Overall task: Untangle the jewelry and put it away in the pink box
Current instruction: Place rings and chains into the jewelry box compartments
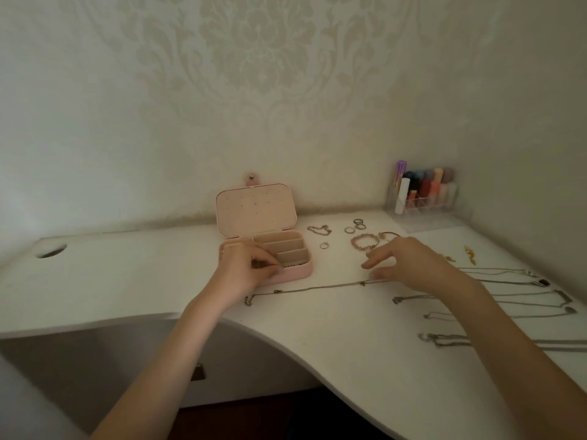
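Observation:
The pink box [257, 211] stands open on the white desk, lid upright, with several compartments. A chain lies in its front compartment [293, 265]. My left hand [246, 268] is curled over the box's front left part and seems to pinch that chain's end. My right hand [409, 265] hovers with fingers spread and relaxed, its thumb touching a long thin necklace [317, 289] stretched out in front of the box. Several more chains [508, 300] lie in rows to the right.
A silver bracelet [319, 230], several rings [357, 225], a pink bead bracelet [363, 242] and gold earrings [470, 254] lie behind my right hand. A clear organiser of lipsticks [424, 192] stands in the back right corner. The desk's curved front edge [270, 338] runs below.

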Demonstrator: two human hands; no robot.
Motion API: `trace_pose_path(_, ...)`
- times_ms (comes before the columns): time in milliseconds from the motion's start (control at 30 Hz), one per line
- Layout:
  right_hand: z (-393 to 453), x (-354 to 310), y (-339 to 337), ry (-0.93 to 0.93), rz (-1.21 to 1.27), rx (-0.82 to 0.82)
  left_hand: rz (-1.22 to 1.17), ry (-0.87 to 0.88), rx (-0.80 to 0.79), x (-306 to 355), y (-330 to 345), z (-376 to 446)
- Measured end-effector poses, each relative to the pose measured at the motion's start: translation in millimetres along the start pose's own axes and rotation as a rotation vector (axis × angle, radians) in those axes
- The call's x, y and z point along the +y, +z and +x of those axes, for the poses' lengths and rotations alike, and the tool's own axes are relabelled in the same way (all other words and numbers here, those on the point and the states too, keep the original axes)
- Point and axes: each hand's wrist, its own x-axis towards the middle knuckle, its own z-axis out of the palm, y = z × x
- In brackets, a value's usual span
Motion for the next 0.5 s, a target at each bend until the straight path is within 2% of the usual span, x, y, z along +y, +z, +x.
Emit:
trace_pose_path(167, -13.0, 5.3, 3.9, 0.085, -0.275, 0.124, -0.027, -0.015, 0.004, 5.2, 3.9, -5.4)
trace_pose_path(233, -14.5, 9.9, 2.8, 0.127, -0.323, 0.110, -0.022, -0.020, 0.008, 8.2, 4.7, -8.2)
trace_pose_path(333, -14.7, 10.5, 3.3, 0.138, -0.270, 0.104, -0.047, -0.027, 0.003, 12.5, 4.5, -11.2)
trace_pose_path(500, -11.6, 14.8, 8.6, 0.045, -0.111, 0.179, -0.014, -0.010, 0.015, 19.3, 6.4, -14.3)
